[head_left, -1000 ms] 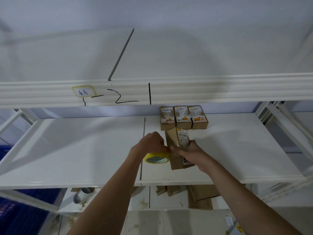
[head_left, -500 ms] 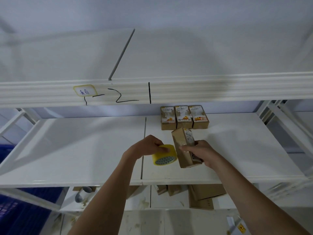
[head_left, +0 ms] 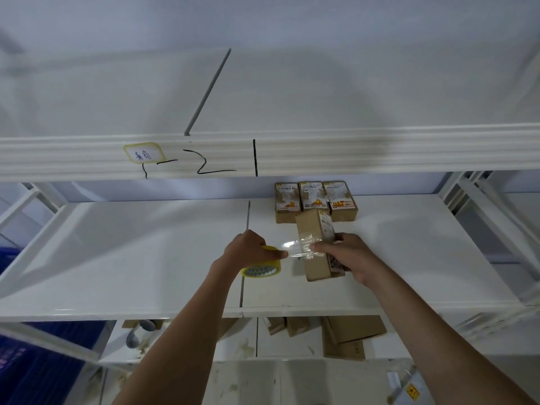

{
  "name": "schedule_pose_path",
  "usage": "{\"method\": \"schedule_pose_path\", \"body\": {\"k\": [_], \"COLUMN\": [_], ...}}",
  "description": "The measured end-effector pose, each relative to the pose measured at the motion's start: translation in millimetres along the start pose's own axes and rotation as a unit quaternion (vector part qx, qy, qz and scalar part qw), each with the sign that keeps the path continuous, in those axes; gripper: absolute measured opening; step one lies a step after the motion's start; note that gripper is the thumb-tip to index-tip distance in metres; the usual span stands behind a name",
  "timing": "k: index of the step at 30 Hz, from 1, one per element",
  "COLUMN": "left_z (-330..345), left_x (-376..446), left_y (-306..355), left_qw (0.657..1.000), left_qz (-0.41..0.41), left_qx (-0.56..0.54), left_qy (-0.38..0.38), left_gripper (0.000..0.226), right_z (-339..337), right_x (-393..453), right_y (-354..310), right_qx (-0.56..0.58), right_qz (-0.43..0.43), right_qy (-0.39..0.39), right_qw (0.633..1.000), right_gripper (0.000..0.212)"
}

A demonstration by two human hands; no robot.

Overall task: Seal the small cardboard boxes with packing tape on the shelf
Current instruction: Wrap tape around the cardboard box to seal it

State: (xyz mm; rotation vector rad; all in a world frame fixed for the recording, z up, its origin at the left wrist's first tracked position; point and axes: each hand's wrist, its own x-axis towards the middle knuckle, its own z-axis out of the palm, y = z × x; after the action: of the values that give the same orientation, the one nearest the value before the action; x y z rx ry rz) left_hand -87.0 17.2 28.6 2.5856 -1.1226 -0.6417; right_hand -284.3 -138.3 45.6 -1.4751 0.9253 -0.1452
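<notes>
Cardboard box [head_left: 314, 244] sits tilted in the right hand [head_left: 349, 255], fingers wrapped round it just above the white shelf [head_left: 146, 252], while the left hand [head_left: 248, 249] grips the yellow tape roll [head_left: 261, 268] and a clear strip [head_left: 293, 249] spans from roll to box. To my eye the trick is to hold the strip taut, thumb pressing the stuck end down, so it lies flat without wrinkles. Behind, three small boxes [head_left: 314, 200] stand side by side, tops closed, contents hidden.

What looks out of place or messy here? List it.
On the lower shelf, brown cardboard pieces lie jumbled and overlapping, unlike the three boxes lined up neatly at the back of the middle shelf.
</notes>
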Motion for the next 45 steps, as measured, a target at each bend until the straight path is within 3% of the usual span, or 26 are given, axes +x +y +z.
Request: {"method": "schedule_pose_path", "body": {"k": [11,17,22,26,29,31,35,39,45], "left_z": [-4,-6,-8,-4,-3,-3,-3,-13,-31], "left_x": [0,-1,-2,0,-2,-3,-5,-6,-13], "left_y": [10,19,17,16,19,23,30,20,4], "left_qw": [0.998,0.995,0.997,0.998,0.999,0.999,0.998,0.992,0.972], "left_qz": [0.002,0.026,0.042,0.038,0.038,0.046,0.054,0.063,0.076], "left_qx": [-0.04,-0.081,-0.05,-0.035,-0.021,-0.007,-0.013,-0.105,-0.2], "left_qy": [-0.052,-0.051,-0.031,-0.017,-0.01,0.002,0.012,-0.023,-0.101], "left_gripper": [0.066,0.063,0.063,0.059,0.058,0.056,0.057,0.038,0.022], "right_z": [6,9,5,10,21,31,39,28,13], "right_x": [-9,-12,-15,-15,-20,-21,-13,-7,-1], "right_y": [10,19,15,7,-1,-5,-4,-2,2], "right_qx": [0.127,0.179,0.187,0.106,0.014,-0.046,-0.023,0.01,0.029], "right_qz": [-0.007,0.012,0.012,0.01,0.017,-0.001,0.008,0.034,0.042], "right_qy": [-0.095,-0.145,-0.175,-0.121,-0.099,-0.058,0.012,0.024,0.017], "right_qw": [0.987,0.973,0.967,0.987,0.995,0.997,1.0,0.999,0.999], "right_gripper": [0.076,0.053,0.048,0.044,0.06,0.059,0.05,0.037,0.04]}}
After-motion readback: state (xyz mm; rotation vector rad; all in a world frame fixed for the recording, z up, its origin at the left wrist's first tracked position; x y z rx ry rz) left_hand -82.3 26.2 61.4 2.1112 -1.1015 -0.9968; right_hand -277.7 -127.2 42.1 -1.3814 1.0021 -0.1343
